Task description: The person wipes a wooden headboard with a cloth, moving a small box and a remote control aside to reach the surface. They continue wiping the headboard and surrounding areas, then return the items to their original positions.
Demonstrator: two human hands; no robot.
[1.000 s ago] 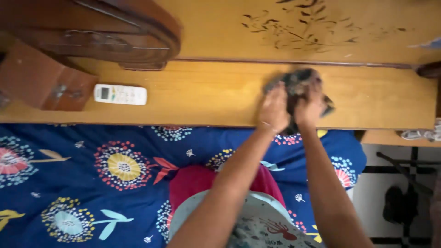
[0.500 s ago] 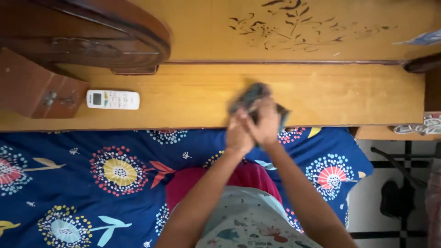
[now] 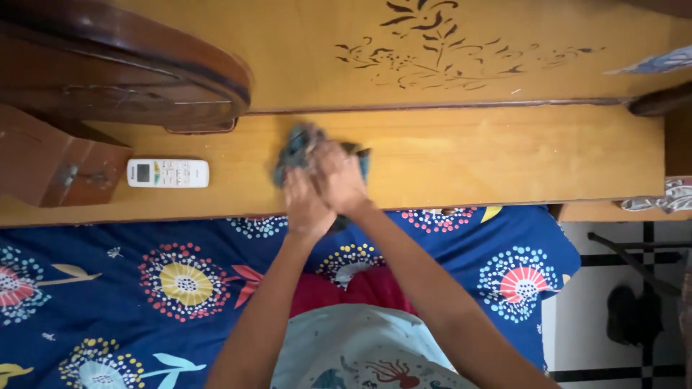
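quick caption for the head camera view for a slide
Both hands, left hand and right hand, press a dark cloth on a wooden shelf near a white remote.

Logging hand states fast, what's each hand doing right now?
Left hand: closed on the dark cloth, pressing it on the wooden ledge.
Right hand: closed on the same cloth.

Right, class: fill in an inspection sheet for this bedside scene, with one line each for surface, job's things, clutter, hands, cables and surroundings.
Surface: yellow wooden ledge, bare grain to the right of the hands.
Job's things: dark cloth bunched on the ledge.
Clutter: white remote; brown wooden box.
Hands: left hand and right hand pressed together on the cloth.
Cables: nothing seen.
Surroundings: blue floral bedsheet; carved headboard; tiled floor.
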